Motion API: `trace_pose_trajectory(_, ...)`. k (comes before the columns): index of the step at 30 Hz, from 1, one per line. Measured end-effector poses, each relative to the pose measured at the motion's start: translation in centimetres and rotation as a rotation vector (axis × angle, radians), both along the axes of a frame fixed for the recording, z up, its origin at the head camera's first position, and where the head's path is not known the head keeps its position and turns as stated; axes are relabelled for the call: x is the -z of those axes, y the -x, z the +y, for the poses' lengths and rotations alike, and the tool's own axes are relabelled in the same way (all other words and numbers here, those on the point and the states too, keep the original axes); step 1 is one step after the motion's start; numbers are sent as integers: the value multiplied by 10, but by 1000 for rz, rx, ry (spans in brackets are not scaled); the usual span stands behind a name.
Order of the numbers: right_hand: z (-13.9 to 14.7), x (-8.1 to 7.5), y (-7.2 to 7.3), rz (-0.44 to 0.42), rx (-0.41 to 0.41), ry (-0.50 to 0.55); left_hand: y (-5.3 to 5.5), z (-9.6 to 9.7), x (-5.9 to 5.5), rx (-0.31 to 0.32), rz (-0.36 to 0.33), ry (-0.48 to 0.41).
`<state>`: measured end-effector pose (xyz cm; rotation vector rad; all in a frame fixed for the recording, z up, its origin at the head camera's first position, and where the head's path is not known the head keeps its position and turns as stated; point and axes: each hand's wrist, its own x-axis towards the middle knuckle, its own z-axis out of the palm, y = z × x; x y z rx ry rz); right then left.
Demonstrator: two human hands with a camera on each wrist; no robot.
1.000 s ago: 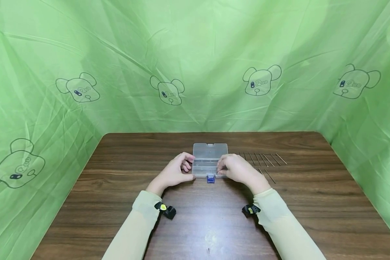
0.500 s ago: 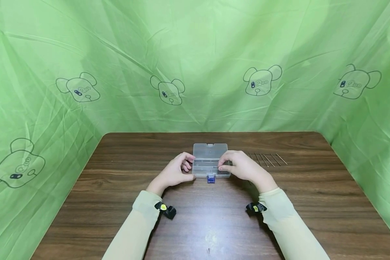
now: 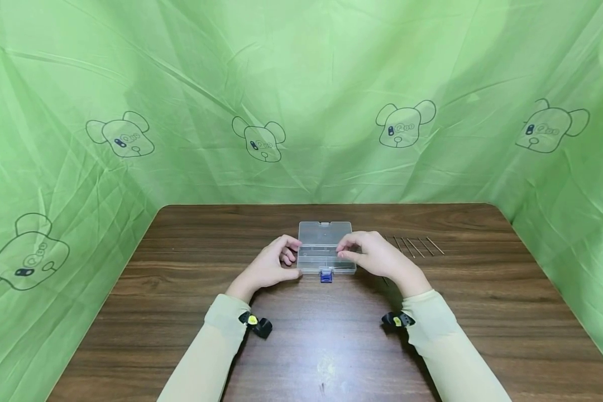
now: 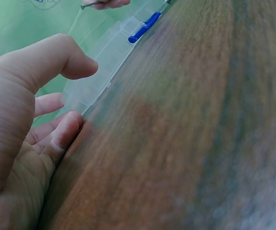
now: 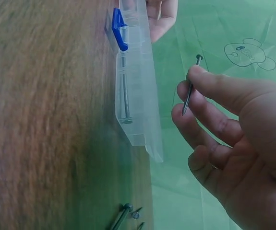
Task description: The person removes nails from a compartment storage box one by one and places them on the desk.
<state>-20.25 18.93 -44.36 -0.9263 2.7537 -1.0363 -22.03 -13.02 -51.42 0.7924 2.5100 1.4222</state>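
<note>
Since a second ago my right hand (image 3: 377,258) has carried a pinched nail (image 5: 190,85) over the box (image 3: 325,247), left hand (image 3: 270,267) bracing loosely; next I lower it into a compartment.

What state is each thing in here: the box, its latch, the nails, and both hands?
clear plastic box: lid open, lying flat on the table.
blue latch: undone, at the near edge.
nail in box: lying in a compartment.
pinched nail: held above the box.
loose nails: in a row on the table.
left hand: steadying the box's left side.
right hand: pinching a nail.
</note>
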Motion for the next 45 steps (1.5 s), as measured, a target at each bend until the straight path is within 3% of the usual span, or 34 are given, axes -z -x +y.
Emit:
trace_pose_trajectory(14, 27, -15, -10, -23, 54, 58, -1, 2, 1, -2, -1, -31)
trace_pose_trajectory(19, 46, -20, -14, 11, 113, 46, -3, -1, 3, -6, -12, -52)
trace_pose_trajectory(24, 72, -23, -18, -7, 207, 42, -1, -3, 5, -10, -1, -35)
trace_pose_trajectory(34, 131, -12, -39, -39, 365, 24, 1, 0, 5, 6, 8, -6)
trace_pose_trajectory(45, 171, 3, -46, -127, 398, -84, 1, 0, 4, 2, 4, -7)
